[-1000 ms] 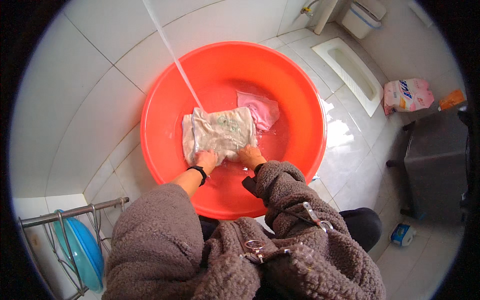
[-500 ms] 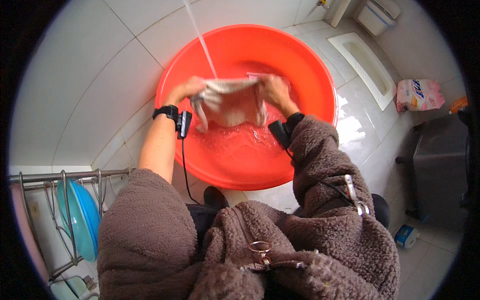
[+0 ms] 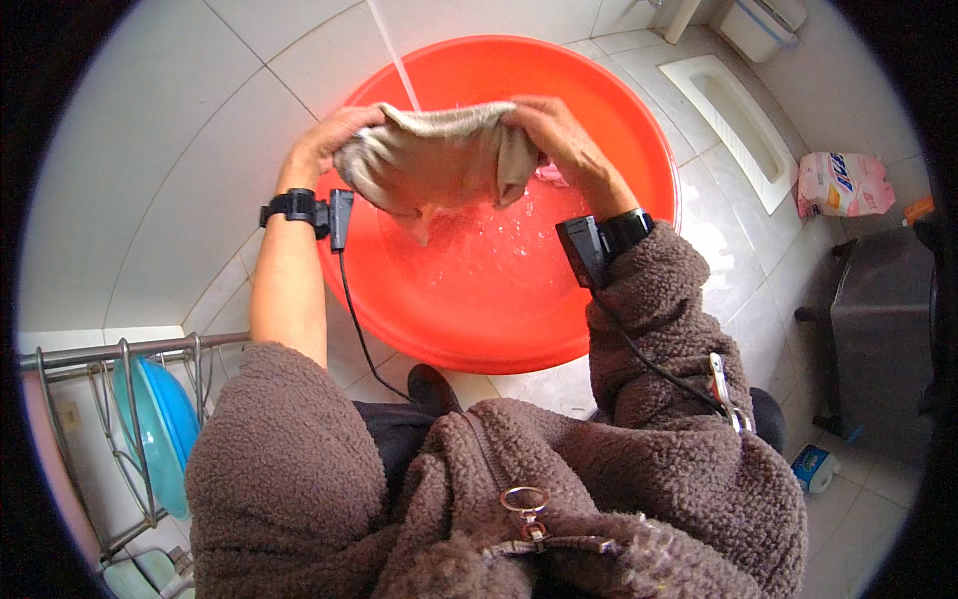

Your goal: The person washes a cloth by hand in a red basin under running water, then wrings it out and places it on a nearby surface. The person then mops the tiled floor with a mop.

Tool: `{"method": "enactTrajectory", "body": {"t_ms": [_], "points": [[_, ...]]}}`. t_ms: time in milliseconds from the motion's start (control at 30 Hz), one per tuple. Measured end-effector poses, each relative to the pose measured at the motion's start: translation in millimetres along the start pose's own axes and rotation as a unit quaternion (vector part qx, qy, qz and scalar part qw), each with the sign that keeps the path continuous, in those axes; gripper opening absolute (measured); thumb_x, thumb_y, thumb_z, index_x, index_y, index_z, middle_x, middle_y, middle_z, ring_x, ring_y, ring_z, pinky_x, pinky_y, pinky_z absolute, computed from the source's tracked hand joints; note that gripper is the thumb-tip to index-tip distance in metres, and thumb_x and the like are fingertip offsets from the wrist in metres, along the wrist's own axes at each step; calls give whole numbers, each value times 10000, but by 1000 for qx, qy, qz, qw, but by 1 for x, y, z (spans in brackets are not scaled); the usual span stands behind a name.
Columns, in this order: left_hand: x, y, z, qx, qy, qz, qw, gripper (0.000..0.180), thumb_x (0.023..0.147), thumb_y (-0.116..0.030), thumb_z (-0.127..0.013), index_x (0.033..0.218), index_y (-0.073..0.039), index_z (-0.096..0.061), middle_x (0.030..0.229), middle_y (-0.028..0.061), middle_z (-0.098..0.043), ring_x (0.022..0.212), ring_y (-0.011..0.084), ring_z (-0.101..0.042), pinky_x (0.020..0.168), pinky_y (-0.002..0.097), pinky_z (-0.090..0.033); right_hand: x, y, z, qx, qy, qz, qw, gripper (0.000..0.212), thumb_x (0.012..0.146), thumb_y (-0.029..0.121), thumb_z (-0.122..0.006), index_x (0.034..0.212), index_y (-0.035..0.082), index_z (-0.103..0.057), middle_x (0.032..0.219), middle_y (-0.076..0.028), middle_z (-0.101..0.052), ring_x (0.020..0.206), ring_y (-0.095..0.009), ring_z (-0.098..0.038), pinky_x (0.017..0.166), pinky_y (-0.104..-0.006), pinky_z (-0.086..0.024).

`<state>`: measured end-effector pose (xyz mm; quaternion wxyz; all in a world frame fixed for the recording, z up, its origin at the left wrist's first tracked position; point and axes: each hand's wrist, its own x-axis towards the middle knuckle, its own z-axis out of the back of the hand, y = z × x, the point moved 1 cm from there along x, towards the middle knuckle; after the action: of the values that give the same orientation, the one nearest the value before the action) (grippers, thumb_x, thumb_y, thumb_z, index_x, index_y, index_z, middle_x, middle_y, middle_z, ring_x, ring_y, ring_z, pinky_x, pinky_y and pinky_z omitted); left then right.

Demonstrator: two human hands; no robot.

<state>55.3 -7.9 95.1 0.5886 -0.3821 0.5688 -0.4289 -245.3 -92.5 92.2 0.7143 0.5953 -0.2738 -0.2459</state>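
Cloth: in the head view, the beige cloth (image 3: 444, 165) sags between both hands, above the red tub (image 3: 459, 349).
Left hand (image 3: 334, 138): fingers clamped on its left end.
Right hand (image 3: 561, 135): fingers clamped on its right corner; wet weight might pull either grip loose.
Stream (image 3: 391, 55): striking the folds, it could splash over the rim.
Wrist boxes (image 3: 340, 220) (image 3: 582, 250): dipping low, they might get soaked.
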Motion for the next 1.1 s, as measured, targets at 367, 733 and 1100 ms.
{"method": "enactTrajectory", "body": {"t_ms": [367, 733, 1100], "points": [[45, 156, -15, 289, -175, 180, 924, 489, 734, -372, -688, 1075, -26, -629, 1040, 191, -645, 919, 256, -629, 751, 408, -503, -48, -247, 6, -318, -135, -461, 818, 607, 800, 521, -614, 1165, 38, -578, 1192, -180, -600, 1127, -359, -561, 888, -460, -470], [33, 183, -65, -261, -88, 273, 922, 959, 800, -799, -347, 1438, -85, -289, 1475, 189, -312, 1349, 402, -279, 1025, 640, -280, 21, -165, -179, 233, -67, -189, 952, 381, 904, 326, -560, 1074, -11, -606, 969, -87, -642, 876, -174, -589, 763, -325, -478], [16, 168, -86, -318, -128, 209, 916, 336, 972, -376, -461, 1104, -96, -590, 1049, 78, -644, 967, 203, -619, 837, 394, -534, 18, -112, -166, -176, -172, -51, 968, 398, 874, 377, -557, 962, -1, -641, 935, -307, -625, 914, -417, -625, 754, -453, -501]]}}
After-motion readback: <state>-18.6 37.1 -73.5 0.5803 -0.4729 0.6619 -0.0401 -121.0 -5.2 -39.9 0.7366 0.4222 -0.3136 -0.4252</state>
